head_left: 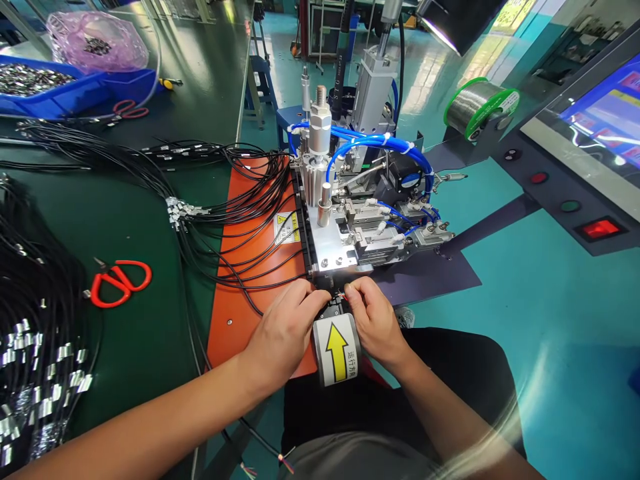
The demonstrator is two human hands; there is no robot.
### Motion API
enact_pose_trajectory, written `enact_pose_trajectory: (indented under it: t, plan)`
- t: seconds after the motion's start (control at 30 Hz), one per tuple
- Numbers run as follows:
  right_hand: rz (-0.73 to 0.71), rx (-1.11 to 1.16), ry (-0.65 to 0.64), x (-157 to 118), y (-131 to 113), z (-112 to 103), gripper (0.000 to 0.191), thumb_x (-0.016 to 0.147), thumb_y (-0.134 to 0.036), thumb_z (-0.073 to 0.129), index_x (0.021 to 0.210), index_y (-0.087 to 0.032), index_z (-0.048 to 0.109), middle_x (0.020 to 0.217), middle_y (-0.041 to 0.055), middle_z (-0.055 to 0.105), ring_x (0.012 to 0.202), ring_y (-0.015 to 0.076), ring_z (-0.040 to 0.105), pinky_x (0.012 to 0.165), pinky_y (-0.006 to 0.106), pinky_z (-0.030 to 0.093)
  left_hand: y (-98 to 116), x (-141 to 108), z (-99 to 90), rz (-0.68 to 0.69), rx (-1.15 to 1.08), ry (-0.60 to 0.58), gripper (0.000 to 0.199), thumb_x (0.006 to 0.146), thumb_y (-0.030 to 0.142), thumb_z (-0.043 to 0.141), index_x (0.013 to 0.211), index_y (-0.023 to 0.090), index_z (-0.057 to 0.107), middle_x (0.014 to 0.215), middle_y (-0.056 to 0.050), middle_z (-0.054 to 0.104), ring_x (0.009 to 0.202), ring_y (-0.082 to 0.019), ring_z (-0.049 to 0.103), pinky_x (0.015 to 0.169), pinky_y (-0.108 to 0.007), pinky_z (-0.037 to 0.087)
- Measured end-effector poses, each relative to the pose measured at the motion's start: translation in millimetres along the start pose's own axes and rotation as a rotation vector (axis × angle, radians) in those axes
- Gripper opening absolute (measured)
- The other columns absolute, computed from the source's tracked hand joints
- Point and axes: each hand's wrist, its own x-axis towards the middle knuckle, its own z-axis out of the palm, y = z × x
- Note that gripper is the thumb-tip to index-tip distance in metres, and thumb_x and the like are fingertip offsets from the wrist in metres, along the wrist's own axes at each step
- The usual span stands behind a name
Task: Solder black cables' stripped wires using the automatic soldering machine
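Both hands meet at the near end of a metal machine [327,257], just above a round part with a yellow arrow label [337,351]. My left hand [287,327] has its thumb and forefinger pressed together on the left side, where a black cable end seems to lie. My right hand [373,320] pinches close to small coloured wires [343,295] on the other side. The fingertips hide most of what they hold. Black cables [240,217] run over the orange plate [240,333] along the machine's left side.
Red-handled scissors [120,283] and bundled cables [40,320] lie on the green table [145,227]. Blue trays [80,93] of metal parts stand at the back left. A solder wire spool [480,107] and control panel [575,193] are at the right.
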Motion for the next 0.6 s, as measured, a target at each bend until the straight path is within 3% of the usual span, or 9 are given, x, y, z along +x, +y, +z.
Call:
enact_pose_trajectory:
  t: [0.6]
  plan:
    - [-0.032,-0.007,0.011,0.1,-1.2,0.6,0.020,0.099,-0.028,0.042,0.083,-0.022,0.051,0.082,0.0003,0.052,0.078,0.0160,0.052,0.071,0.029,0.040,0.3,0.2,0.5,-0.020,0.024,-0.012,0.023,0.096,0.010,0.041,0.105,0.017,0.061,0.088,-0.003,0.047,0.082,-0.016,0.049,0.073,-0.027,0.044]
